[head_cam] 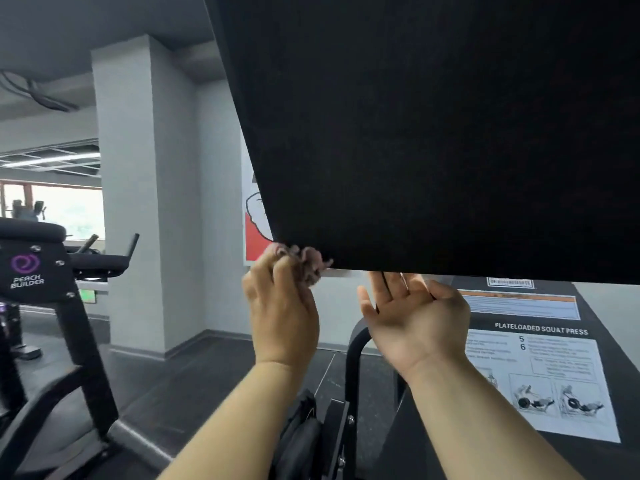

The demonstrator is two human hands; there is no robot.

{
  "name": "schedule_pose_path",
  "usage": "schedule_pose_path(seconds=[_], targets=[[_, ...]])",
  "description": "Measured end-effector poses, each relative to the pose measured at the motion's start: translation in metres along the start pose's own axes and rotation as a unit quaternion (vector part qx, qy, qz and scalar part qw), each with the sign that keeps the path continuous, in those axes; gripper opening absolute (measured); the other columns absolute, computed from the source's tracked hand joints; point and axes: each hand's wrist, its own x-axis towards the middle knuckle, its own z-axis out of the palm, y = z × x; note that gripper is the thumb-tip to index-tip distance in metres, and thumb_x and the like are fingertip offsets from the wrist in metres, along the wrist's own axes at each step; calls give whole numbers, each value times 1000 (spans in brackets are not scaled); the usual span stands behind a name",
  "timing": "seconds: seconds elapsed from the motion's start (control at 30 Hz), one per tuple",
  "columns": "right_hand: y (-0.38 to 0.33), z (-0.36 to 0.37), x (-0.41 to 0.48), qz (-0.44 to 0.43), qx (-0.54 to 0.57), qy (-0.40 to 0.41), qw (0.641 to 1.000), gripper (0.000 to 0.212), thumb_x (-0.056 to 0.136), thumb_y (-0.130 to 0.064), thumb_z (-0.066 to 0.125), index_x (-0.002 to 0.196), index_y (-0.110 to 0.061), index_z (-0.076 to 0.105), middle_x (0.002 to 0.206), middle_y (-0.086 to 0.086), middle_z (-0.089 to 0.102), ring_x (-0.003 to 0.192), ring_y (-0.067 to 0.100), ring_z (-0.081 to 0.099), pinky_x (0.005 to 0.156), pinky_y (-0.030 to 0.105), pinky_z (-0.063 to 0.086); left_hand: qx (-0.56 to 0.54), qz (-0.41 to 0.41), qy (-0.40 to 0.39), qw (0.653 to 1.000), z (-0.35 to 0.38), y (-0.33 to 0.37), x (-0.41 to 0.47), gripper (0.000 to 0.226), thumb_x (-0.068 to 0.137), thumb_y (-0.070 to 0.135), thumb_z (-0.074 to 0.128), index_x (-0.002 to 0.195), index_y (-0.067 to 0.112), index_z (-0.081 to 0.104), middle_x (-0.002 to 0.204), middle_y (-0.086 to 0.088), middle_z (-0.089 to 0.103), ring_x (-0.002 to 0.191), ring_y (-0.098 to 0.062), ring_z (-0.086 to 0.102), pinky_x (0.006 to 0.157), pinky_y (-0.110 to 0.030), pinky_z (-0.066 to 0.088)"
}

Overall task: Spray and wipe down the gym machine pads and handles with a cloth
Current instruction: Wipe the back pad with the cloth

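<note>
A large black plate (433, 133) of the squat press machine fills the upper right of the head view, tilted toward me. My left hand (282, 306) grips a bunched pinkish-grey cloth (311, 263) and holds it against the plate's lower left corner. My right hand (412, 317) is open with the palm turned up, its fingers reaching under the plate's bottom edge. A thin dark cord crosses that palm. No spray bottle is in view.
The machine's black frame carries a white instruction label (543, 382) reading "PLATELOADED SQUAT PRESS" at the right. A curved black bar (353, 368) rises below my hands. Another black machine (34, 271) with a padded seat stands at the left. A grey pillar (145, 202) stands behind.
</note>
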Motion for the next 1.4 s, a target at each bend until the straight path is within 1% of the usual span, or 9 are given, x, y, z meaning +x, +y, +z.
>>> schedule_pose_path(seconds=[0.13, 0.33, 0.5, 0.6, 0.8, 0.9, 1.03, 1.27, 1.4], targets=[[-8, -8, 0, 7, -35, -18, 999, 50, 99, -31, 23, 122, -11, 62, 118, 9, 71, 119, 27, 60, 108, 46, 31, -46, -33, -33, 998, 4, 7, -19, 26, 86, 4, 54, 111, 5, 60, 120, -7, 50, 109, -20, 43, 97, -30, 47], [-21, -16, -9, 42, -38, -25, 998, 46, 97, -30, 26, 113, -8, 63, 115, 12, 72, 117, 29, 62, 108, 46, 34, -154, -173, 124, 965, -31, 26, 30, 16, 87, 11, 52, 103, 12, 56, 110, 0, 47, 103, -4, 49, 96, -13, 38], [-31, -17, -22, 46, -59, 6, 997, 46, 97, -32, 30, 122, -8, 60, 117, 17, 70, 113, 34, 63, 105, 48, 39, -137, -301, 66, 941, -9, 71, 29, 18, 89, 4, 61, 107, 3, 61, 115, -1, 43, 98, -14, 48, 84, -1, 33], [-63, -23, -32, 20, -73, 22, 997, 52, 89, -28, 37, 133, -9, 54, 127, 16, 64, 115, 31, 62, 105, 45, 41, -120, -340, 31, 932, -1, 100, 19, 10, 88, 5, 62, 98, 7, 60, 111, 4, 44, 92, -16, 49, 76, -11, 33], [-129, -37, -57, -21, -68, 40, 997, 40, 86, -24, 41, 115, -9, 63, 119, 12, 69, 111, 30, 63, 107, 44, 39, -197, -233, -184, 934, 10, 191, -10, 21, 83, 4, 65, 85, 24, 66, 92, 13, 55, 79, 0, 55, 67, -9, 43], [-149, -43, -75, 13, -157, 23, 987, 35, 82, -21, 49, 109, -8, 65, 112, 5, 72, 113, 24, 60, 107, 40, 39, -270, -266, -265, 887, -4, 216, -9, 21, 90, 17, 63, 87, 37, 64, 82, 8, 69, 74, -9, 67, 65, -33, 57], [-173, -49, -106, 26, -241, -5, 970, 19, 89, -15, 53, 103, -11, 64, 95, 3, 66, 99, 20, 60, 94, 35, 49, -294, -331, -267, 856, -28, 238, -19, 8, 95, 28, 61, 89, 26, 66, 73, 6, 71, 69, -12, 69, 61, -30, 57], [-183, -59, -161, 6, -435, -12, 900, 14, 88, -3, 64, 88, -12, 75, 87, 6, 74, 84, 19, 69, 77, 33, 57, -408, -533, -365, 645, -63, 252, -39, 46, 76, 26, 77, 116, 7, 66, 109, -10, 74, 100, -22, 71, 91, -36, 56], [-191, -68, -179, -27, -510, 12, 860, 18, 69, -26, 81, 82, -15, 74, 83, -1, 76, 78, 13, 70, 81, 35, 55, -347, -533, -427, 643, -72, 246, -53, 34, 84, 20, 73, 116, 11, 68, 97, -3, 76, 83, -16, 70, 77, -30, 56]])
